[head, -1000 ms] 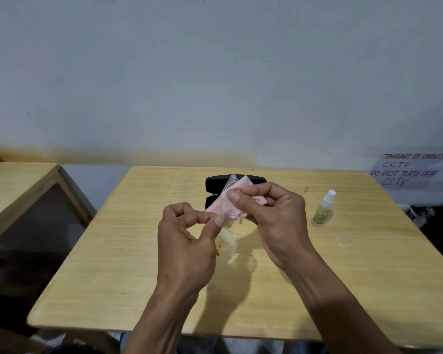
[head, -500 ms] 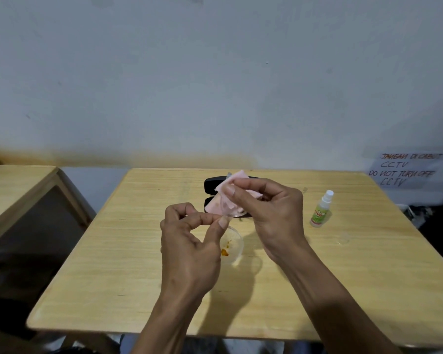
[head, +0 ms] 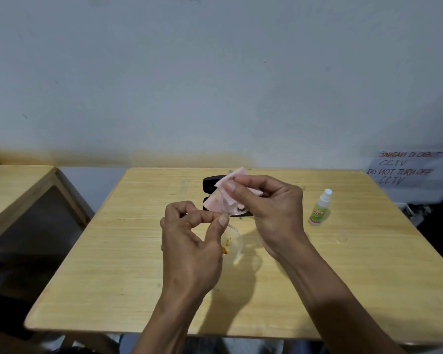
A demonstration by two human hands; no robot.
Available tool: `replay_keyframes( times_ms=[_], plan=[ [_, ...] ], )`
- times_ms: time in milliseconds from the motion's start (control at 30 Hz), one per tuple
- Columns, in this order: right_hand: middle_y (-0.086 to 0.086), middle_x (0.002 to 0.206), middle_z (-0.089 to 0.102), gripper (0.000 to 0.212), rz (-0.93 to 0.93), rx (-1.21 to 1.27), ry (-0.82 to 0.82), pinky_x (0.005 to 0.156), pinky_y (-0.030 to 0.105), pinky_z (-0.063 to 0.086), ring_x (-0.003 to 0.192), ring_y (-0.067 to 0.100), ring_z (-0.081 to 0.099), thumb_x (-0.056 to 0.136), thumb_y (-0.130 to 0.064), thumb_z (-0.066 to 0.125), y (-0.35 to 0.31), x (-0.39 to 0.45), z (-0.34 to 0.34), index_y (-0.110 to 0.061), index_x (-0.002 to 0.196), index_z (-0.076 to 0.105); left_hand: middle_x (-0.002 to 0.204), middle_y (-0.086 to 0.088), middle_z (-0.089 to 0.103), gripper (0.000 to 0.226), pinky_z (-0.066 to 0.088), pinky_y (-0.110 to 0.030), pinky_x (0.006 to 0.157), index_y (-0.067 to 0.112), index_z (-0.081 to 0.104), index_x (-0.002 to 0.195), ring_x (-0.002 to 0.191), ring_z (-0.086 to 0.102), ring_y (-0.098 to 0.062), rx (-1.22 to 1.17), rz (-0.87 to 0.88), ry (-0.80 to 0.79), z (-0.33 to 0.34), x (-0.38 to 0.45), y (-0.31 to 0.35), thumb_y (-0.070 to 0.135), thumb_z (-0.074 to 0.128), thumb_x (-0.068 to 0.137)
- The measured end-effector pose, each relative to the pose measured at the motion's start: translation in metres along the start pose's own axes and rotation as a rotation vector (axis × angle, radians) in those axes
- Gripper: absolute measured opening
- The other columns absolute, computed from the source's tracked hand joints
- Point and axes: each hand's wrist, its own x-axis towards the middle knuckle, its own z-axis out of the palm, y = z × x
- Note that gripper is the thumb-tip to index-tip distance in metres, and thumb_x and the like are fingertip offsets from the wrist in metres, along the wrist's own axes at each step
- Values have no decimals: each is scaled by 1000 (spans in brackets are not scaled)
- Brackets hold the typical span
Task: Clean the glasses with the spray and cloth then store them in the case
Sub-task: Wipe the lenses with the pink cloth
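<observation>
Pink cloth [head: 231, 192] pinched by right hand [head: 271, 213], clear glasses [head: 232, 241] in left hand [head: 192, 241]

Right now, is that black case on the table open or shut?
Open: the case shows two black halves apart, one behind the other, though the hands and cloth hide most of it.
</observation>
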Motion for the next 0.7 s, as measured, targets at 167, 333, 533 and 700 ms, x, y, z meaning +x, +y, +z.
replay_keyframes(
  times_ms=[167,333,533,700],
  plan=[
    [10,76,78,14,-20,-80,10,68,36,61,69,21,74,68,-16,89,6,-11,-8,-16,80,81,88,12,42,9,37,-9,50,16,72,75,67,45,-10,-67,-33,15,-2,3,5,22,79,79],
    [5,72,78,15,-22,-65,1,68,31,59,68,17,74,68,-9,90,5,-9,-6,-9,79,80,89,14,43,10,47,-41,86,26,71,74,82,49,-6,47,53,-29,0,0,4,26,79,79],
    [7,74,77,11,2,90,23,65,25,57,68,18,74,71,-4,86,-2,3,-1,-5,78,78,87,18,42,10,37,-21,63,23,70,75,85,48,-23,-8,15,23,3,0,4,26,79,78],
    [7,72,77,18,-16,-9,-5,66,25,55,66,17,72,65,-11,87,5,-9,-16,-5,80,79,85,23,43,9,37,-15,58,21,72,75,75,46,-19,-86,-29,41,4,3,3,24,80,79]
  ],
)
